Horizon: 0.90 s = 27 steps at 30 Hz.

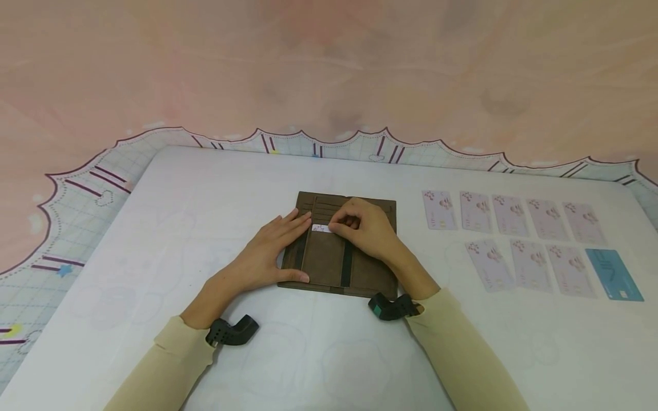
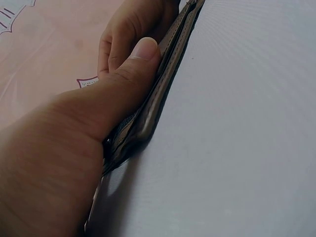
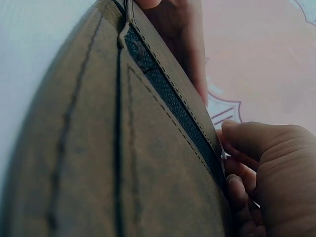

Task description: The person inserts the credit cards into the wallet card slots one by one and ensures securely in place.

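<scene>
Brown wallet (image 1: pixel 324 257), probably supple: your left hand (image 1: pixel 269 248), fingers apart, steadies one side while your right hand (image 1: pixel 367 228) pinches the card (image 1: pixel 320 229), likely light and stiff, by its edge.

Head view: forward and down from me, across the desk (image 1: pixel 169 228).
Left wrist: near, low along the wallet (image 2: pixel 155 103).
Right wrist: near, facing my right fingers (image 3: pixel 237 190).
Wrist views share: the wallet, close up.
</scene>
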Available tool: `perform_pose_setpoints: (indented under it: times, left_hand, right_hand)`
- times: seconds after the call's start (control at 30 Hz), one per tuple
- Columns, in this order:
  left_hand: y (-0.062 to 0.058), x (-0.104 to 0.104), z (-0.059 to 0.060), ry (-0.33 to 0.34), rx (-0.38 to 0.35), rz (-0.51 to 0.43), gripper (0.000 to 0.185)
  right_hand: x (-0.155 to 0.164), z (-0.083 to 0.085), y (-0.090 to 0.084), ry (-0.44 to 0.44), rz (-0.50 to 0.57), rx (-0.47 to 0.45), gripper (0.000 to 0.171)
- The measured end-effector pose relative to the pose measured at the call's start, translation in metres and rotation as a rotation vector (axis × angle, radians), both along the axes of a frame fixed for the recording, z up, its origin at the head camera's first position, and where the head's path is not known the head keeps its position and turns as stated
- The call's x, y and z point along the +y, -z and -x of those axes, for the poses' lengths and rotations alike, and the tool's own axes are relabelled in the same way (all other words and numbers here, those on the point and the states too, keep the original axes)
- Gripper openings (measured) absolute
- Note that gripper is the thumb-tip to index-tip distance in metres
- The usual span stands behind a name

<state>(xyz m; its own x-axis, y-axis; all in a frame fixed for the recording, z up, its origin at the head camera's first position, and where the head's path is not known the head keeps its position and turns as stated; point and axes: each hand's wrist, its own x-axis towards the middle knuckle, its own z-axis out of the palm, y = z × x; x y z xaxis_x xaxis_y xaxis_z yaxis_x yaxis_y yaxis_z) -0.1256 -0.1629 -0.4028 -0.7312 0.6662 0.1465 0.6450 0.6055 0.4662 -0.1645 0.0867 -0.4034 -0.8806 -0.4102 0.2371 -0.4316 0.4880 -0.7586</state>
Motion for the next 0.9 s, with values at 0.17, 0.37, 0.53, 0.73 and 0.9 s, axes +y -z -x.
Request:
perform_pose_setpoints:
  times: [0.17,0.37,0.53,0.73,0.9]
  left_hand:
    - [0.0006,0.0001,0.0006,0.000,-0.004,0.004,0.101]
    - [0.0017,0.0004,0.0007,-0.008,-0.003,0.016,0.102]
    - [0.0013,0.0004,0.0005,-0.011,-0.003,0.019,0.103]
    - [0.0009,0.0001,0.0005,-0.012,-0.005,0.017,0.102]
    - [0.0008,-0.0001,0.0009,-0.013,-0.007,0.020,0.102]
  right_hand:
    - [0.0008,-0.0007,0.0000,0.004,0.010,-0.011,0.009]
    - [0.0009,-0.0006,0.0015,0.008,0.029,-0.016,0.016]
    - [0.0005,-0.0007,0.0014,0.007,0.059,-0.012,0.020]
    - [0.0004,-0.0004,0.0012,-0.010,0.075,-0.026,0.022]
    - [0.0007,0.0006,0.0017,-0.013,0.070,-0.030,0.023]
